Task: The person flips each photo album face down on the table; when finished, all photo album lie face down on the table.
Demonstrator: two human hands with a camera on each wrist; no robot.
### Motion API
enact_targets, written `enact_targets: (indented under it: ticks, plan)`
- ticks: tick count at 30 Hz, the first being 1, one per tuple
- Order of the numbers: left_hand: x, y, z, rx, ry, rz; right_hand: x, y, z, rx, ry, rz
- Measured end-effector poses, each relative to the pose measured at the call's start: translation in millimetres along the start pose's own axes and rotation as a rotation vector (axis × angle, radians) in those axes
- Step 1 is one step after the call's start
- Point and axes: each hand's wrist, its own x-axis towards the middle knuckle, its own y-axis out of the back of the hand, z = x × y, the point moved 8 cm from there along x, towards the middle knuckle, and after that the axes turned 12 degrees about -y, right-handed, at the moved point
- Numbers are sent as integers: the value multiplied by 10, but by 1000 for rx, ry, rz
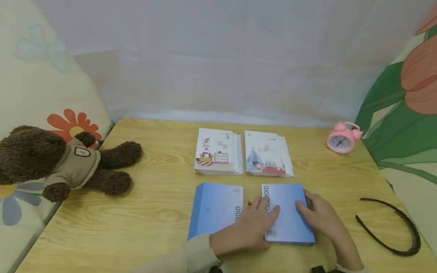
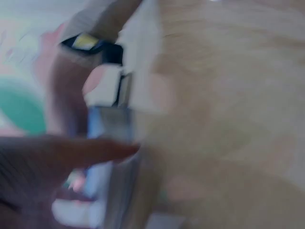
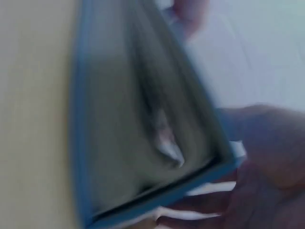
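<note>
Holding the right blue box [image 1: 290,222] by two sides was likely meant to stop it from sliding. The left hand [image 1: 248,226] was partly closed, with its thumb on top of that box and its fingers bent at the left edge. The right hand [image 1: 321,216] was partly closed too, thumb on top and fingers at the right edge, so both hands had hold of it. It was over the wooden counter [image 1: 153,216]. The right wrist view showed a blue box's hollow, open side, but blur hid what was in it.

The left blue box [image 1: 218,208] was just left of the right blue box, with a gap where fingers could fit. Behind it lay the tent picture cards [image 1: 264,157]; behind and to its left lay the sofa picture cards [image 1: 215,151]. Maybe that left the hands room. The brown teddy bear [image 1: 73,167] was far to its left, the pink alarm clock [image 1: 341,142] behind and to its right, the black headband [image 1: 415,236] to its right, perhaps so arms wouldn't bump them.
</note>
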Motion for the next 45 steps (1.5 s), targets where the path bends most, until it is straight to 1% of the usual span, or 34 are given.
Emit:
enact_targets:
  ticks: [1, 3, 4, 6, 8, 9, 11, 13, 15, 17, 19, 21, 24, 27, 30, 32, 34, 36, 38, 41, 43, 45]
  plan:
    - [-64, 44, -58, -56, 4, -4, 8, 33, -40, -19, -14, 6]
    - [-233, 170, -219, -171, 25, 11, 26, 112, -180, -39, 11, 54]
    - [-341, 249, -314, -221, 46, 37, 34, 136, -272, -36, 34, 79]
    - [-594, 390, -525, -291, 106, 113, 52, 123, -502, -28, 104, 116]
    - [-882, 472, -731, -355, 187, 199, 77, 17, -765, 1, 209, 116]
    - [-1029, 486, -820, -390, 230, 240, 93, -67, -887, 8, 248, 97]
    - [-1291, 452, -950, -438, 293, 300, 137, -267, -1091, -2, 307, 46]
    - [-1492, 358, -1001, -485, 330, 313, 187, -472, -1228, -32, 329, -7]
    - [-1621, 244, -1000, -502, 341, 297, 223, -648, -1307, -75, 322, -52]
    - [-1673, 159, -985, -501, 343, 290, 266, -771, -1347, -107, 313, -76]
    - [-1695, 110, -966, -486, 346, 298, 273, -850, -1379, -124, 312, -82]
    - [-1702, 98, -953, -466, 354, 327, 261, -906, -1410, -117, 322, -78]
    - [-1725, 93, -929, -455, 342, 368, 214, -988, -1467, -84, 335, -83]
    - [-1785, 81, -922, -493, 329, 397, 170, -1064, -1533, -36, 344, -88]
    - [-1856, 91, -935, -568, 307, 423, 140, -1118, -1604, 8, 359, -76]
    - [-1899, 131, -932, -620, 282, 444, 126, -1145, -1647, 38, 374, -70]
    - [-1923, 203, -908, -662, 246, 467, 112, -1174, -1676, 75, 386, -80]
    - [-1931, 296, -865, -691, 211, 483, 93, -1206, -1698, 132, 388, -122]
    - [-1940, 398, -814, -700, 197, 492, 71, -1242, -1732, 198, 393, -187]
    - [-1938, 538, -743, -663, 193, 483, 35, -1278, -1773, 298, 382, -292]
    - [-1916, 620, -701, -625, 185, 479, 14, -1267, -1792, 351, 374, -329]
    - [-1870, 681, -656, -582, 163, 472, 0, -1230, -1790, 393, 357, -340]
